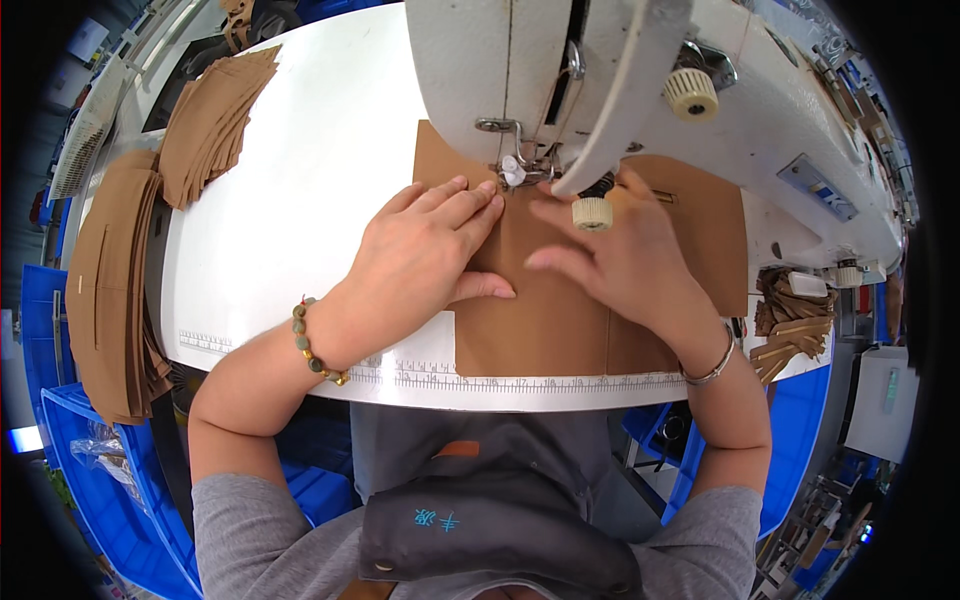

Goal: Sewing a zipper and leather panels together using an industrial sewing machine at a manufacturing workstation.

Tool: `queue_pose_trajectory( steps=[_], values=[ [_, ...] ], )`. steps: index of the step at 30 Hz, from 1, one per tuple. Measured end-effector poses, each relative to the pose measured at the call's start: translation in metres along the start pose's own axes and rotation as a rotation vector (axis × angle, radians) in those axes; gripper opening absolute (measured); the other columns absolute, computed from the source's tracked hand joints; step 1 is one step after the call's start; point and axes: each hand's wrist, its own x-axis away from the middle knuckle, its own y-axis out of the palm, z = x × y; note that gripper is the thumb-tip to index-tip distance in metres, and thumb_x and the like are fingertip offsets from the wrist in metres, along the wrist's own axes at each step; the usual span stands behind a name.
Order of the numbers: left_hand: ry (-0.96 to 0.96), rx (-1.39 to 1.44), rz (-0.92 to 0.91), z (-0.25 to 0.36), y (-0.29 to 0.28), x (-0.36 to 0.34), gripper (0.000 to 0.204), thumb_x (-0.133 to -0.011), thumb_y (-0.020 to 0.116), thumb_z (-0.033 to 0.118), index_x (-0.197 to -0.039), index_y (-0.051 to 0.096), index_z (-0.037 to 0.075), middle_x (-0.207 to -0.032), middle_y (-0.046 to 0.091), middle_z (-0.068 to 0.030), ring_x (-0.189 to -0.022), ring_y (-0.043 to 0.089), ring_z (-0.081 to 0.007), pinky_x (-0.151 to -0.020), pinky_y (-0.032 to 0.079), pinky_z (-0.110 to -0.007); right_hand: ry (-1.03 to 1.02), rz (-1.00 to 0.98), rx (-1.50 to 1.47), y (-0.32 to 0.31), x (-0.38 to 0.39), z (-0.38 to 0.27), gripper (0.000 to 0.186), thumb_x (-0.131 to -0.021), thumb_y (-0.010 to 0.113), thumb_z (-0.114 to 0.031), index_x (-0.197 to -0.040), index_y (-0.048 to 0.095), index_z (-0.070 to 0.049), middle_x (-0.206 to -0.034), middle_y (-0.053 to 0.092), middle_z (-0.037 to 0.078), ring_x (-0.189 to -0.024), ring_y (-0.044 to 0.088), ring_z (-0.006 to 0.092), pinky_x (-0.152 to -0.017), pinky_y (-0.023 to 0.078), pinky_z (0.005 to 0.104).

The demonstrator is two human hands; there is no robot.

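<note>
A flat brown panel (560, 335), leather or fabric, lies on the white table under the white sewing machine (465, 70). It has a slot near its right side, and its far middle edge reaches the presser foot (515, 172). My left hand (425, 250) rests flat on the panel's left part, fingers pointing toward the foot and thumb stretched out. On the other side, my right hand (625, 255) is over the panel with its fingers apart, slightly blurred. Its far fingers are partly hidden behind the machine's curved lever and a cream knob (592, 213).
Stacked brown panels (112, 290) and a fan of smaller brown pieces (220, 125) stand at the left. Brown strips (795, 320) lie at the right. A ruler scale (420, 378) runs along the near table edge. Blue bins (100, 500) sit below the table.
</note>
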Motion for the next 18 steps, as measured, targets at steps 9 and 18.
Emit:
queue_pose_trajectory(
  steps=[9,18],
  values=[
    [0.005,-0.006,0.012,-0.001,0.002,0.002,0.080,-0.080,0.074,0.058,-0.135,0.068,-0.001,-0.135,0.069,-0.0107,-0.120,0.066,-0.0288,-0.105,0.051,-0.039,0.330,0.423,-0.170,-0.018,-0.007,0.020,0.015,-0.095,0.074,-0.023,-0.094,0.084,-0.011,-0.079,0.075,0.008,-0.066,0.066,0.0279,-0.065,0.051,0.0377],
    [-0.006,-0.024,0.008,0.002,0.000,0.004,0.081,-0.081,0.073,0.060,-0.135,0.068,0.001,-0.134,0.070,-0.0102,-0.122,0.065,-0.0294,-0.106,0.051,-0.041,0.299,0.406,-0.367,-0.018,-0.008,0.022,0.014,-0.094,0.076,-0.021,-0.091,0.082,-0.009,-0.074,0.070,0.011,-0.064,0.064,0.0271,-0.064,0.050,0.0370]
  ],
)
